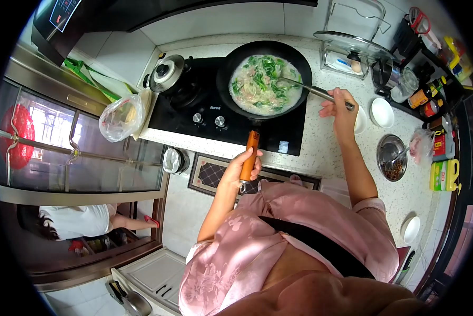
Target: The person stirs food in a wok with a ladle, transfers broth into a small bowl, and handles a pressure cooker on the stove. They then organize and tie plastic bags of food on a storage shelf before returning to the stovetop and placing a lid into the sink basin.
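Observation:
My left hand (243,167) is wrapped round the orange-brown wooden handle (252,145) of a black wok (227,102). The wok sits on the right side of the black gas cooktop (194,131). Inside it, leafy greens (262,71) and pale noodle-like strands lie in a milky broth. With closed fingers, my right hand (343,110) grips a long-handled metal cooking utensil (318,91). The utensil slants leftward into the wok, its head hidden among the food.
On the left burner stands a lidded pot (168,73). White bowls (382,112) and a steel bowl (392,158) sit on the right counter. A glass lid (352,39) rests in a rack behind. Bottles line the right edge. Another person (78,221) is beyond the doorway.

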`<state>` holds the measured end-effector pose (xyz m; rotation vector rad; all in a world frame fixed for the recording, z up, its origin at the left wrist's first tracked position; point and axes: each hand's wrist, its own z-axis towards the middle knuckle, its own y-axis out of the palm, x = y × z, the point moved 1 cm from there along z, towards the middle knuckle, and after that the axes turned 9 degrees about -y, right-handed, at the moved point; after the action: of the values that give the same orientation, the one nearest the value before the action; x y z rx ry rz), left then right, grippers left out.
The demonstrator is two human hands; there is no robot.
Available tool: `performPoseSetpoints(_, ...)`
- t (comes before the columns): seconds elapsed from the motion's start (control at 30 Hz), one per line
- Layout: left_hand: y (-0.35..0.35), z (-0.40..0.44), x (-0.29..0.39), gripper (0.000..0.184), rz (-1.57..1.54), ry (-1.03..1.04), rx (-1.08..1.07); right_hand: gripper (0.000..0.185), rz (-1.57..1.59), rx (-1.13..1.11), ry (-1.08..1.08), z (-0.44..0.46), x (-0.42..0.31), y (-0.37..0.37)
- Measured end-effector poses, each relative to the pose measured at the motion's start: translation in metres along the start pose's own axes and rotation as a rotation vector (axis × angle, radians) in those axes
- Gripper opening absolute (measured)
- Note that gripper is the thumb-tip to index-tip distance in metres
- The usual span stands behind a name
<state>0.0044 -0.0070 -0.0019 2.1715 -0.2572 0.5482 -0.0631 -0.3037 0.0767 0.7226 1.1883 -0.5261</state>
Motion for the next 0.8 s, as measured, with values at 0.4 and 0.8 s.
performPoseSetpoints(0.4, 0.003, 0.0, 0.0, 0.034, 0.003, 0.016, -0.019, 0.01, -0.507, -0.269, -0.694, -0.004, 0.024, 0.008)
performPoseSetpoints(0.8, 0.005, -0.001, 0.0, 0.035, 0.009, 0.012, 0.024, 0.04, 0.151, 0.002, 0.206, -0.006, 0.027, 0.014)
